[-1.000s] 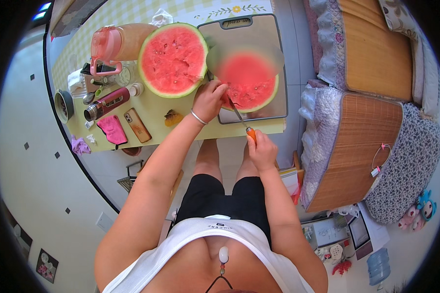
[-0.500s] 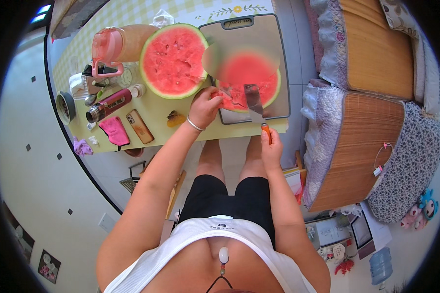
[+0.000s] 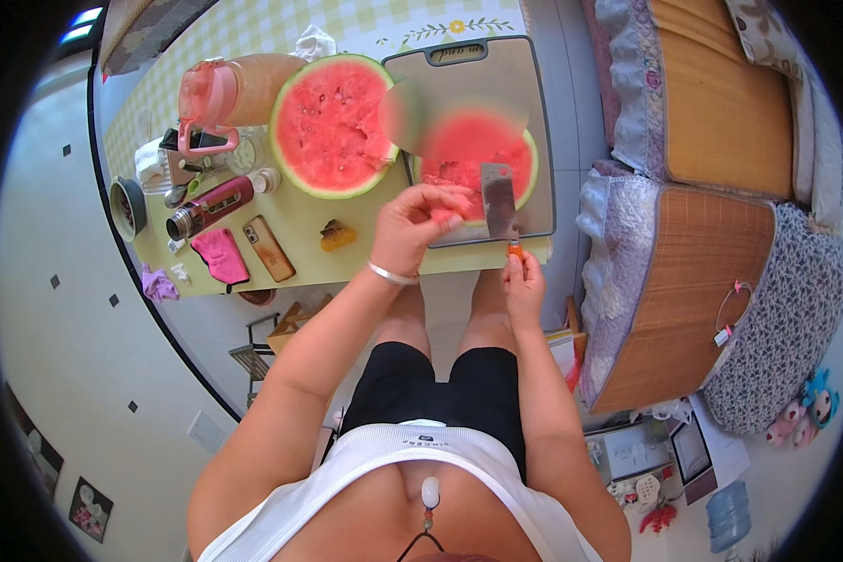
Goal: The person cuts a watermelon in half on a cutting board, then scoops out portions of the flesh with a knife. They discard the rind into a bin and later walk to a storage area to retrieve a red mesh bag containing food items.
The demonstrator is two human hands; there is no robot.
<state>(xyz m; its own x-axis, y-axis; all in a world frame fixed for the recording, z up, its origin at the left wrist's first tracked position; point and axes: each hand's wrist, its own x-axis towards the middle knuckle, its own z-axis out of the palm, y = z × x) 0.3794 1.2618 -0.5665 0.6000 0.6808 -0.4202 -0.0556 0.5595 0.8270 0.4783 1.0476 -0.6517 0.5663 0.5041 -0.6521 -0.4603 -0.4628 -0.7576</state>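
Note:
My right hand (image 3: 525, 286) is closed round the orange handle of a kitchen knife (image 3: 499, 201) with a broad blade. The blade points away from me over the near right part of a cut watermelon (image 3: 523, 164), red side up on a grey cutting board (image 3: 520, 70). My left hand (image 3: 410, 225) is at the melon's near left edge, pinching a red piece of watermelon (image 3: 453, 208) left of the blade. A blurred patch covers the melon's far part. Another watermelon half (image 3: 332, 122), its flesh gouged on the right, lies left of the board.
A pink-lidded pitcher (image 3: 253, 89) stands at the far left. Nearer are a maroon thermos (image 3: 217, 204), a phone (image 3: 269, 248), a pink cloth (image 3: 220, 255) and a small yellow-brown item (image 3: 337, 234). The table's near edge (image 3: 478, 259) runs just before me; wooden-surfaced seats (image 3: 674, 290) are at the right.
My left hand has shifted right and nearer to me, its fingers now by the blade with the red piece. The knife has moved slightly right and stands straighter.

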